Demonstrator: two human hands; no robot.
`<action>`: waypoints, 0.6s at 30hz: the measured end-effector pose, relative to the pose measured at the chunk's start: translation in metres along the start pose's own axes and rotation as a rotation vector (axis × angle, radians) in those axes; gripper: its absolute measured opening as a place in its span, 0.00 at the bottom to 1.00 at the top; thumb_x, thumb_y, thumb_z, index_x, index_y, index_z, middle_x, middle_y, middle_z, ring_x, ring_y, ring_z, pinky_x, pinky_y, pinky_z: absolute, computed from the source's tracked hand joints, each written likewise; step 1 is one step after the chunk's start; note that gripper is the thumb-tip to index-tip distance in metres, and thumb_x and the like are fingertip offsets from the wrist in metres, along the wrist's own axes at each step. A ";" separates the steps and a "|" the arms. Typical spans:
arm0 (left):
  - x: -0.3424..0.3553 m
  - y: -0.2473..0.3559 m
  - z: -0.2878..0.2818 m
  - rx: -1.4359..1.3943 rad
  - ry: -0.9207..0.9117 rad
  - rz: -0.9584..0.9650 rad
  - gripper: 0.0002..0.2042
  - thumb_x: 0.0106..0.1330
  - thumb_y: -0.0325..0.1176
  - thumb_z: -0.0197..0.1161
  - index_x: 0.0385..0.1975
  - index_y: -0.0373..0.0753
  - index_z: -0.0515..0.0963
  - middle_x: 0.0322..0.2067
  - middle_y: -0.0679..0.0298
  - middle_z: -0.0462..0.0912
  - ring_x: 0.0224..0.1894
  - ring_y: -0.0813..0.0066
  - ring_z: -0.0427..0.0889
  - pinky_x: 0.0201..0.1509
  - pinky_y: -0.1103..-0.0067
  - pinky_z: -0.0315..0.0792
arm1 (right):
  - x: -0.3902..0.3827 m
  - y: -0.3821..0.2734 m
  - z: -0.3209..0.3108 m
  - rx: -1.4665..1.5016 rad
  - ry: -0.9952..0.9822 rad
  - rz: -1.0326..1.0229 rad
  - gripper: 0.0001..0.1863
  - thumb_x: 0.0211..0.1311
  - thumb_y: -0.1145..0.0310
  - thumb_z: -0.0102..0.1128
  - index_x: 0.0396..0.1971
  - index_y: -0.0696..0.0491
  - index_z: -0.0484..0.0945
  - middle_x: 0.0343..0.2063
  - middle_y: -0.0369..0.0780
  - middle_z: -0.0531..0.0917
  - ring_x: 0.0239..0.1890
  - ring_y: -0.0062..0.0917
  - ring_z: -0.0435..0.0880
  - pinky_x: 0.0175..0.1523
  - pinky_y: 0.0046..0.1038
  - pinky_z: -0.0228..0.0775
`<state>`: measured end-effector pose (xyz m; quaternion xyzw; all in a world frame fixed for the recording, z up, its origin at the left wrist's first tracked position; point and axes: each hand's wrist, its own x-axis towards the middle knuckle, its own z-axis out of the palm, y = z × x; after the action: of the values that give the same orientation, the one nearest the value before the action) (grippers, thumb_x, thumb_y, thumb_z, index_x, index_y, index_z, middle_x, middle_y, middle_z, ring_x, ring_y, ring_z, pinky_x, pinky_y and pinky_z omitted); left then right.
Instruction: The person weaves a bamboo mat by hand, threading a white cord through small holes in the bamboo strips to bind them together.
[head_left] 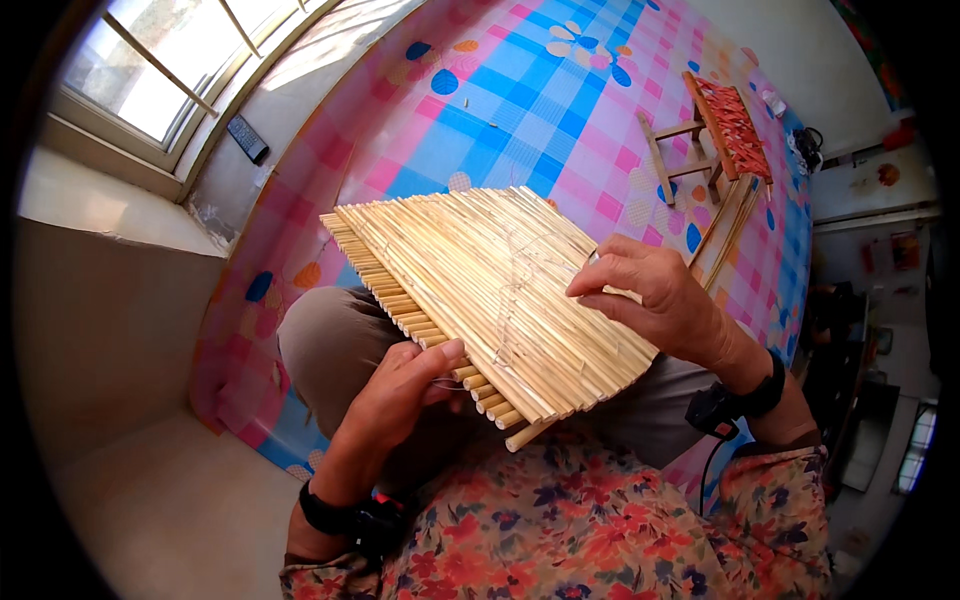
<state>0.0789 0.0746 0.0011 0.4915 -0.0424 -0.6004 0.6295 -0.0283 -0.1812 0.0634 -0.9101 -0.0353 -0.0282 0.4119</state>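
Observation:
A panel of straw-coloured stalks [470,270], laid side by side in two crossing layers, lies tilted across my knees. The cut ends of the lower layer stick out along its left edge. My left hand [400,390] grips that edge near the front corner, thumb on top and fingers curled beneath, a bit of thread showing beside them. Above the right part of the panel, my right hand [650,295] has its fingertips pinched together. A fine thread [515,285] lies loose over the stalks and runs toward those fingertips. Whether they also hold a needle is too small to tell.
A small wooden stool with a red woven seat [735,125] stands at the far right, with long loose stalks [735,225] on the floor beside it. A dark remote control [248,139] lies on the window ledge. Checked pink and blue sheeting [520,90] covers the floor.

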 end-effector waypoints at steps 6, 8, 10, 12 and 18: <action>-0.002 0.000 -0.006 -0.021 -0.006 -0.044 0.20 0.65 0.42 0.56 0.48 0.30 0.72 0.40 0.61 0.79 0.34 0.78 0.77 0.33 0.81 0.73 | 0.013 -0.004 0.033 0.082 -0.130 -0.198 0.07 0.53 0.73 0.62 0.33 0.55 0.78 0.27 0.40 0.73 0.32 0.34 0.78 0.37 0.31 0.72; -0.003 -0.001 -0.009 -0.032 0.000 -0.038 0.20 0.65 0.41 0.56 0.47 0.31 0.72 0.40 0.62 0.79 0.35 0.78 0.77 0.33 0.82 0.73 | 0.022 -0.004 0.034 0.084 -0.106 -0.220 0.08 0.51 0.74 0.62 0.33 0.55 0.78 0.28 0.40 0.74 0.33 0.34 0.78 0.38 0.31 0.72; -0.003 -0.003 -0.011 -0.031 -0.028 -0.030 0.20 0.65 0.41 0.57 0.48 0.31 0.71 0.40 0.62 0.79 0.35 0.79 0.77 0.33 0.82 0.72 | 0.028 -0.005 0.038 0.114 -0.132 -0.246 0.08 0.51 0.73 0.62 0.33 0.55 0.78 0.28 0.40 0.74 0.34 0.34 0.78 0.38 0.31 0.72; -0.004 0.000 -0.008 -0.043 -0.020 -0.036 0.20 0.65 0.41 0.57 0.48 0.31 0.71 0.39 0.63 0.79 0.34 0.79 0.77 0.32 0.82 0.72 | 0.030 -0.006 0.042 0.139 -0.157 -0.268 0.08 0.51 0.73 0.62 0.32 0.55 0.78 0.28 0.40 0.73 0.34 0.34 0.77 0.39 0.32 0.72; -0.002 -0.001 -0.012 -0.040 -0.047 -0.032 0.19 0.64 0.41 0.57 0.46 0.32 0.72 0.37 0.64 0.78 0.32 0.80 0.75 0.30 0.83 0.71 | 0.032 -0.010 0.041 -0.204 -0.060 -0.453 0.04 0.44 0.72 0.55 0.18 0.54 0.70 0.23 0.38 0.69 0.27 0.30 0.73 0.34 0.31 0.68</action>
<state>0.0852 0.0834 -0.0050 0.4650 -0.0374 -0.6225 0.6284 0.0039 -0.1425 0.0464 -0.9162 -0.2477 -0.0965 0.2997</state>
